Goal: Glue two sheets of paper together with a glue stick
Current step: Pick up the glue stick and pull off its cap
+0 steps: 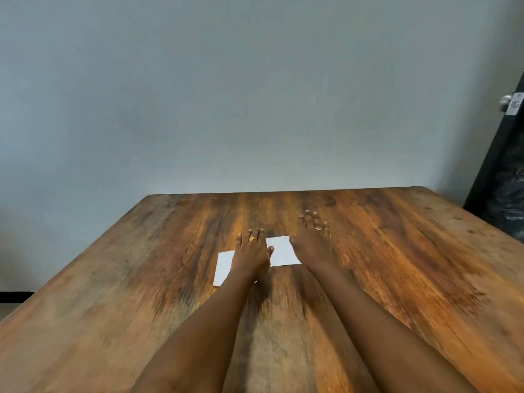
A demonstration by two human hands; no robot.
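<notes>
Two small white sheets of paper lie on the wooden table (397,265). My left hand (251,252) rests flat, fingers spread, over the right part of the left sheet (223,266). The right sheet (282,251) lies between my hands, and the thumb of my left hand touches its left edge. Just right of that sheet my right hand (312,239) lies flat on the table, its thumb at the sheet's upper right corner. Both hands wear a ring. No glue stick shows in view; the picture is slightly blurred.
A plain grey wall stands behind the table's far edge (283,191). At the far right is a dark door (499,165) with a metal knob (507,102).
</notes>
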